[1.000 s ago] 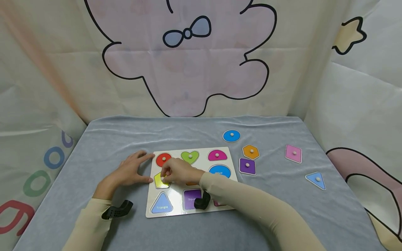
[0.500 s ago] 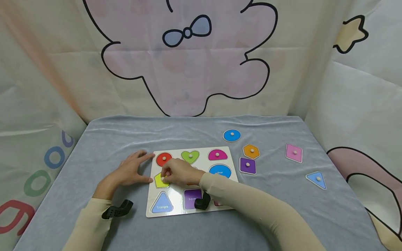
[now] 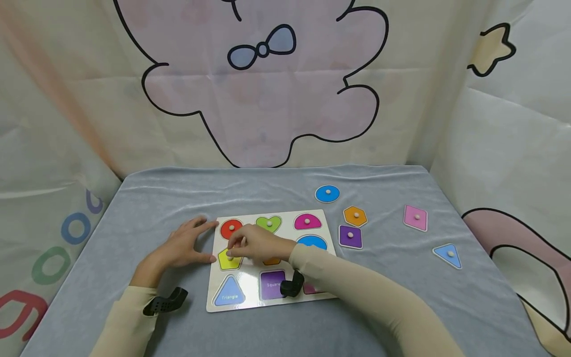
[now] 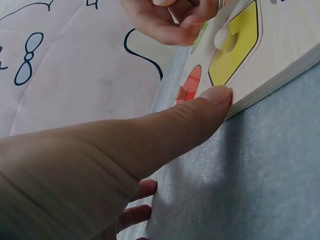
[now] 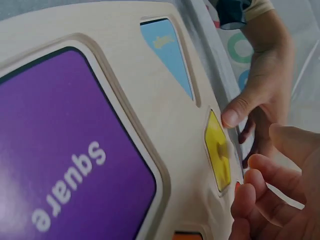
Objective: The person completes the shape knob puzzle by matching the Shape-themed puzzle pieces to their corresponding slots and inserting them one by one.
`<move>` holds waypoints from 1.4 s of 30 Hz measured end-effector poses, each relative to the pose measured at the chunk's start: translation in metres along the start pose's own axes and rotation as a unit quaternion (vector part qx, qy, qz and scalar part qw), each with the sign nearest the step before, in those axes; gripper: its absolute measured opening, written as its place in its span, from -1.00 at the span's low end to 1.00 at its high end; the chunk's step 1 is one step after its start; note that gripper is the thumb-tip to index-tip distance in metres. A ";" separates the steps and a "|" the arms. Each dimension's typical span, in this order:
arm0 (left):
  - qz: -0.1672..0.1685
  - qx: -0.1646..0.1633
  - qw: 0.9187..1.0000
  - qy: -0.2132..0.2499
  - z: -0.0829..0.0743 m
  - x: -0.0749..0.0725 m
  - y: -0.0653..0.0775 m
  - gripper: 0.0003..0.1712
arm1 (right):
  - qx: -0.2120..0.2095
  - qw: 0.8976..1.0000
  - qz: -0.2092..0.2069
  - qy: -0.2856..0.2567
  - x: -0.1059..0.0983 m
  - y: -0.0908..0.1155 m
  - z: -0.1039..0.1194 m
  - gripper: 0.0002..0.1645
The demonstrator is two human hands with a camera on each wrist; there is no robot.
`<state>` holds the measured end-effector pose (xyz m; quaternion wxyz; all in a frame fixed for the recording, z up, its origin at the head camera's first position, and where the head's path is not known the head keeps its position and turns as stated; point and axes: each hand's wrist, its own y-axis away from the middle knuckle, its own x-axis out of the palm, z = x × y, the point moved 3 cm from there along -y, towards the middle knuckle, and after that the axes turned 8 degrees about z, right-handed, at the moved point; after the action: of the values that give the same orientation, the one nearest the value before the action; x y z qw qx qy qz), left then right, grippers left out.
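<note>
A white wooden shape puzzle board (image 3: pixel 251 292) lies on the table, tilted slightly. My left hand (image 3: pixel 180 245) rests against its left edge, thumb and forefinger spread, the thumb tip touching the rim in the left wrist view. My right hand (image 3: pixel 260 244) hovers over the yellow pentagon piece (image 3: pixel 229 263), fingers loosely bent and holding nothing. The pentagon lies in its slot, and its knob (image 4: pixel 222 38) shows apart from the right fingers. A red circle (image 3: pixel 226 230), green heart (image 3: pixel 265 223) and pink half circle (image 3: pixel 308 218) sit in the top row with knobs up.
Bare printed recesses include the triangle (image 3: pixel 229 290) and square (image 3: pixel 269 280). Loose knobbed pieces lie to the right: a blue oval (image 3: pixel 323 194), orange hexagon (image 3: pixel 351 216), purple square (image 3: pixel 345 240), pink rhombus (image 3: pixel 412 223) and blue triangle (image 3: pixel 446 252). A printed curtain (image 3: pixel 267 109) hangs behind.
My right fingers have let go of the yellow pentagon's knob and risen slightly off it. The left hand stays at the board's edge. The head view has shifted a little.
</note>
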<state>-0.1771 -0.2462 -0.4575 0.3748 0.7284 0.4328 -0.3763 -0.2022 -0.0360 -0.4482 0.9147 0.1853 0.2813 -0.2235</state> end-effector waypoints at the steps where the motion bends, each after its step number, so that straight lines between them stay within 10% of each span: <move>1: 0.000 -0.001 1.000 0.000 0.000 0.000 0.000 0.08 | -0.008 1.000 -0.001 -0.002 -0.001 0.002 0.000 -0.82; 42: -0.004 -0.011 1.000 0.005 0.000 0.002 -0.001 0.08 | 0.012 0.992 -0.125 -0.012 -0.062 0.097 -0.064 -0.70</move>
<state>-0.1776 -0.2451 -0.4596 0.3792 0.7245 0.4417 -0.3692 -0.2259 0.0934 -0.4403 0.8806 0.1566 0.2884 -0.3417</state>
